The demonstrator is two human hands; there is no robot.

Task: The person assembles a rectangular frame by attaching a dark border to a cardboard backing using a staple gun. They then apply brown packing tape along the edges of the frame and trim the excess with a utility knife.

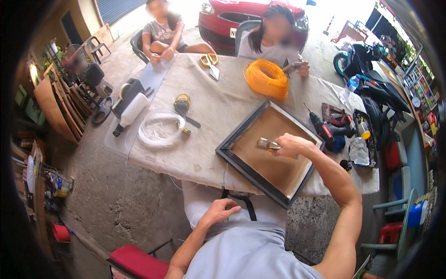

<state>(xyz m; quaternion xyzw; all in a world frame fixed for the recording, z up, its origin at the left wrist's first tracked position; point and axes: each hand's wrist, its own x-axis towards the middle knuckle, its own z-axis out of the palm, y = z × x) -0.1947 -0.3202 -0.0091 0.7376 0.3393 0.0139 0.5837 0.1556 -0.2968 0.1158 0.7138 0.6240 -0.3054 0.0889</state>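
Note:
My right hand [291, 145] is closed around a silver metal hand tool [268, 144], whose exact kind I cannot make out. It is over a square dark frame [251, 175] with a brown panel [253, 132] inside. The frame lies tilted on the cloth-covered table [195, 160], one corner at the near edge. My left hand [220, 211] rests on my lap, fingers loosely stretched and holding nothing, beside a black strap [251, 208].
On the table are a white cord coil [160, 131], tape measure [182, 102], white bottle [133, 111], yellow-handled scissors [211, 65], orange cord coil [267, 79], cordless drill [320, 126] and red staple gun [333, 113]. Two people [162, 32] sit across; one holds something dark. A motorcycle [376, 79] stands right.

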